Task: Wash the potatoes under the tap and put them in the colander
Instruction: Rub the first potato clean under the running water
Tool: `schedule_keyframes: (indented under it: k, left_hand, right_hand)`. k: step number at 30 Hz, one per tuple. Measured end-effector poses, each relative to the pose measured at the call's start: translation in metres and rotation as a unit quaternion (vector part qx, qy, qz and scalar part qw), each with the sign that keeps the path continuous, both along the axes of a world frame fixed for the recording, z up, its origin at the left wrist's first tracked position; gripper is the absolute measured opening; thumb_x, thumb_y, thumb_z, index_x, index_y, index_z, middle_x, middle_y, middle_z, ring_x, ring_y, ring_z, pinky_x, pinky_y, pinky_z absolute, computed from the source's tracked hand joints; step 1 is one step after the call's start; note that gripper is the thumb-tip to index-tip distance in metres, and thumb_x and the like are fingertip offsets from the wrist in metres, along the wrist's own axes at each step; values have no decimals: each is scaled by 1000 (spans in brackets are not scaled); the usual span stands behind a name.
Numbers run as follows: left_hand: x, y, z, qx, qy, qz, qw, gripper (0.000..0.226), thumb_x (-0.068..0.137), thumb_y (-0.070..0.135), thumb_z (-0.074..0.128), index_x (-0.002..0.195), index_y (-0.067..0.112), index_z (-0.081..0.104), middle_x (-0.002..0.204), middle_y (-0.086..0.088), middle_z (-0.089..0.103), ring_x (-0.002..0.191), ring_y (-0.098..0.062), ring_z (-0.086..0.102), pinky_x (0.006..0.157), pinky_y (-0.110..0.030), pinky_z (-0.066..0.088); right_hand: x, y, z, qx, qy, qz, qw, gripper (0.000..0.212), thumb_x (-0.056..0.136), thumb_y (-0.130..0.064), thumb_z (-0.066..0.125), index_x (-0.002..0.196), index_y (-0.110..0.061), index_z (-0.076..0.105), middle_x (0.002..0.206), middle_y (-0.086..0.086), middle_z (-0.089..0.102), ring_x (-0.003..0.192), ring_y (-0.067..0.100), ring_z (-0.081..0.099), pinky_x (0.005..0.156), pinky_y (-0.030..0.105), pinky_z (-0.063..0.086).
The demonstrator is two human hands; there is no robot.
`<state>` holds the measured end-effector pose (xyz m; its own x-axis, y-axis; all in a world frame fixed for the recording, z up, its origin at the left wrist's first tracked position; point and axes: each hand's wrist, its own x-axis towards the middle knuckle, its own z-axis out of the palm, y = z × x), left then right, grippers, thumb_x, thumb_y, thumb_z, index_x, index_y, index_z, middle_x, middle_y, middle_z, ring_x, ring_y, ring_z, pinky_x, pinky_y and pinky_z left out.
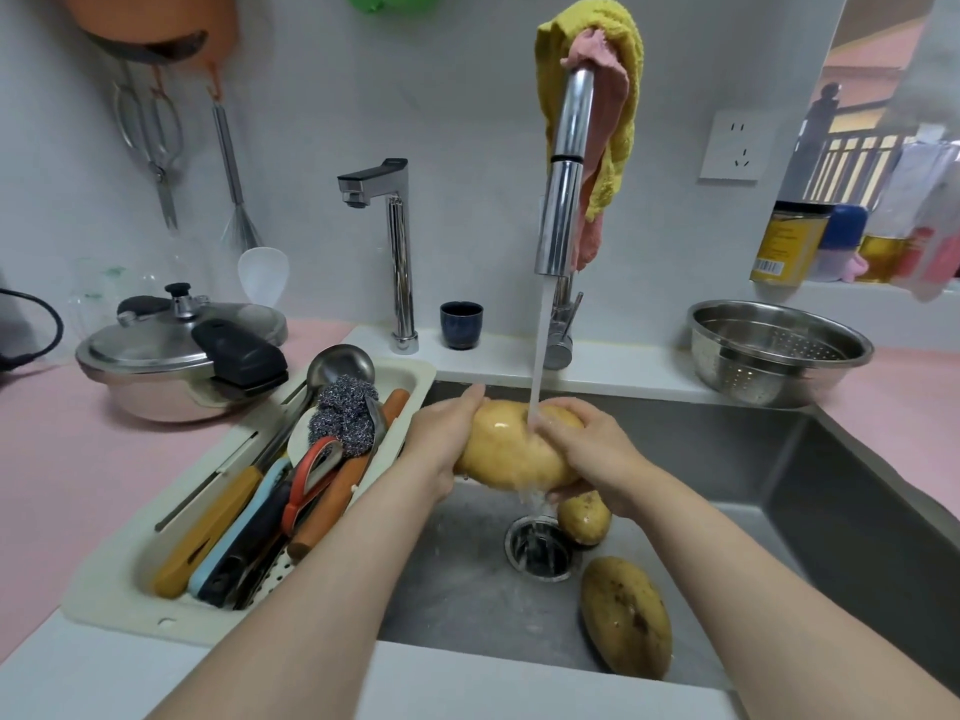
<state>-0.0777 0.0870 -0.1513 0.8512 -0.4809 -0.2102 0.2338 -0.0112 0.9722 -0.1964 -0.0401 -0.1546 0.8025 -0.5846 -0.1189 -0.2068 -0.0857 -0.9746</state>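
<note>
Glossy wet potato (511, 449); perforated shiny-steel colander (779, 350).

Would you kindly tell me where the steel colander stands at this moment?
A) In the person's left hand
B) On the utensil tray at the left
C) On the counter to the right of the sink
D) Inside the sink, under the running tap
C: the colander sits on the pink counter right of the sink, while the left hand and right hand hold a potato under the tap.
</note>
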Motion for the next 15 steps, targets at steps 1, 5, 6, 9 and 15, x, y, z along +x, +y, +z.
schedule_keyframes:
  k: [1, 5, 6, 9, 15]
  left_hand:
    - [-1, 0, 1, -22, -20, -11, 1000, 20, 97, 40, 65, 103, 23, 75, 106, -4, 75, 93, -23, 70, 69, -36, 59]
    - [-4, -6, 0, -131, -39, -59, 989, 36, 92, 27, 73, 127, 27, 65, 126, -5, 67, 110, -21, 66, 80, -36, 57]
    - [-6, -8, -1, -148, -30, -66, 986, 35, 90, 25, 75, 124, 29, 66, 127, -6, 67, 113, -22, 66, 86, -39, 58]
    - [-11, -16, -3, -162, 21, -22, 986, 28, 87, 21, 79, 112, 31, 70, 122, -9, 69, 111, -27, 68, 97, -50, 57]
    - [-14, -16, -3, -114, 75, 65, 988, 11, 94, 32, 70, 105, 30, 70, 111, -4, 71, 100, -26, 68, 83, -48, 61]
  right_hand:
    - [2, 0, 2, 35, 6, -10, 999, 34, 90, -56, 70, 114, -31, 67, 119, 10, 67, 89, 33, 75, 57, 45, 64]
    - [3, -4, 4, 186, 52, -82, 978, 41, 103, -57, 49, 124, -23, 57, 109, 20, 73, 76, 39, 76, 39, 31, 53]
    - [2, -5, 4, 210, 56, -83, 973, 40, 105, -54, 44, 127, -23, 55, 106, 23, 74, 77, 44, 76, 39, 33, 54]
    - [2, -5, 2, 207, 52, -67, 975, 42, 110, -47, 33, 126, -14, 54, 98, 27, 75, 79, 46, 75, 61, 53, 64]
    - [-1, -6, -8, -134, 4, 80, 988, 31, 100, -52, 55, 127, -43, 66, 128, -14, 67, 115, 8, 63, 101, 36, 52]
